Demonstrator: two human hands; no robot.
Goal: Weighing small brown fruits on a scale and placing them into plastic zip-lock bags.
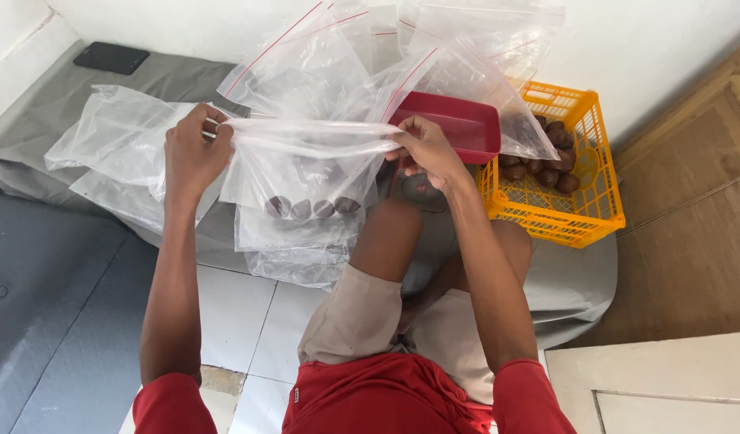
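Both hands, left [194, 153] and right [424, 149], each grip pinched on one crinkly clear bag [305, 173] (round brown fruits [312, 207] inside).

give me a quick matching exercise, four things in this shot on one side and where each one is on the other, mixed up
Things:
1. clear bag
2. yellow basket
3. red tray
4. black phone

Places:
A. top left, on the grey cloth
B. stretched between both hands
C. far right, holding brown round fruits
D. just behind the right hand, beside the basket

Pairs: 1-B, 2-C, 3-D, 4-A
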